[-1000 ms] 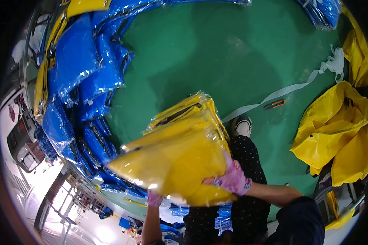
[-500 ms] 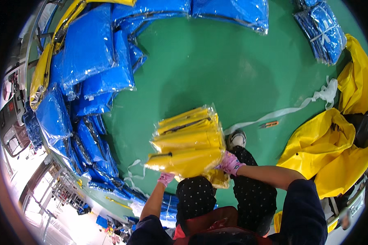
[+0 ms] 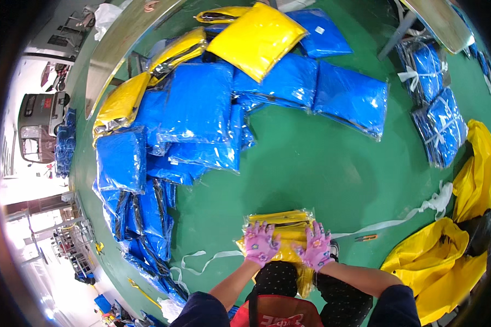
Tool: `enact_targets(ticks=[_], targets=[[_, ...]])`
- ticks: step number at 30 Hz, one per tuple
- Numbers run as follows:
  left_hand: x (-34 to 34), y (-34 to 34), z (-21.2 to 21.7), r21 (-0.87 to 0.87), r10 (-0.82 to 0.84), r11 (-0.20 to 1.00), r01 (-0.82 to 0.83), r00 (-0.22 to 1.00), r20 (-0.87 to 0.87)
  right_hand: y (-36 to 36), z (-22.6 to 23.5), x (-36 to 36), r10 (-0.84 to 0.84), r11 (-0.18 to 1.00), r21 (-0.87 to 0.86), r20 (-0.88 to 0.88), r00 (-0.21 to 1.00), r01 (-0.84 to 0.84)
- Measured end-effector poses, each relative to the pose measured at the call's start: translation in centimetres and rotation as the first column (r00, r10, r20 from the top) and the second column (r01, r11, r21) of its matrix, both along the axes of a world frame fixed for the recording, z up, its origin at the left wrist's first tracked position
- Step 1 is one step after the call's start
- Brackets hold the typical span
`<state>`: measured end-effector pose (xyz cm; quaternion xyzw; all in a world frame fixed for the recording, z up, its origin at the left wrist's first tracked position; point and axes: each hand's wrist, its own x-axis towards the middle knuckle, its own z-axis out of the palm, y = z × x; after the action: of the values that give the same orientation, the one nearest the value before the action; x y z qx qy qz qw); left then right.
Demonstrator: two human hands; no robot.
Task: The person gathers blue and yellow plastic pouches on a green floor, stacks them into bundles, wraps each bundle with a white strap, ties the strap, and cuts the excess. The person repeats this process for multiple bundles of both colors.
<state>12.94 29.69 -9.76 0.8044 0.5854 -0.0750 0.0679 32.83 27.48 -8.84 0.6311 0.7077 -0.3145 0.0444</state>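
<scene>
A stack of folded yellow packages in clear plastic rests in front of my knees. My left hand, in a pink patterned glove, lies on the stack's left part with its fingers stretched out. On the right part, my right hand, gloved alike, presses down with the fingers spread. Both palms face the plastic and hide some of the yellow. A white strap runs across the green floor from beside the stack to a bunched end at the right. Near that strap lies a small orange-handled tool.
Blue bagged packages are heaped in an arc at the left and back, with a yellow one on top. Tied blue bundles lie far right. Loose yellow material spreads at the right. A table edge juts in above.
My hands have moved from the sides of the stack onto its top. The stack, fanned out before, is now more compact and flatter. The view has shifted, showing more of the far packages.
</scene>
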Motion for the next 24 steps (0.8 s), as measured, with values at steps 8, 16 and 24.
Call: enact_targets(ticks=[8,16,24], targets=[[1.7,3.2,-3.3,-0.414,0.218,0.894,-0.173,0.974,0.064,0.7,-8.5,0.6,-0.235,0.959,-0.178,-0.057,0.970,0.221],[1.7,3.4,-7.3,-0.416,0.184,0.902,-0.114,0.974,0.130,3.3,-8.4,0.0,-0.159,0.944,-0.265,0.157,0.975,0.196],[-1.1,4.7,-6.9,-0.595,0.418,0.784,-0.176,0.859,0.297,13.2,-11.6,-0.3,0.480,0.828,-0.349,0.034,0.877,-0.440]])
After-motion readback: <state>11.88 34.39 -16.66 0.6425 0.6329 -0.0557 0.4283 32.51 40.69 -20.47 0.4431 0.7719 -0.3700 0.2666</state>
